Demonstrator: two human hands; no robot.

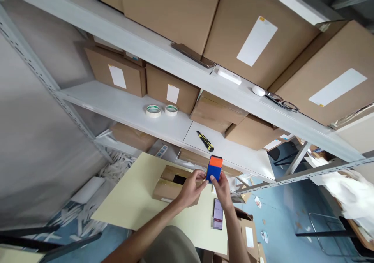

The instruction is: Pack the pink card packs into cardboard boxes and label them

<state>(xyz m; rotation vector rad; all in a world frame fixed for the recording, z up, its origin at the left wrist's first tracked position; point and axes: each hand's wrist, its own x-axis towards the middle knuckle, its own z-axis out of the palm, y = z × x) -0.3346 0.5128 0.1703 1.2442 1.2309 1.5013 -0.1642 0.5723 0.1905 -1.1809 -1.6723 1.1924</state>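
Both of my hands hold up a small flat blue packet with an orange top [214, 168] over the pale yellow table. The fingers of my left hand [193, 186] are closed at its lower left edge. My right hand [222, 189] grips its lower right side, with the thumb across the blue front. Below and to the left, a cardboard box [165, 189] with a dark patch on top lies on the table [122, 193]. A phone with a lit screen [217, 215] rests on the table beside my right forearm.
A shelf [175, 128] ahead carries a yellow-black utility knife [205, 141], tape rolls [153, 111] and cardboard boxes [119, 70]. Glasses [283, 102] sit on the shelf above. White paper strips [119, 167] pile up at left. A chair [330, 232] stands at right.
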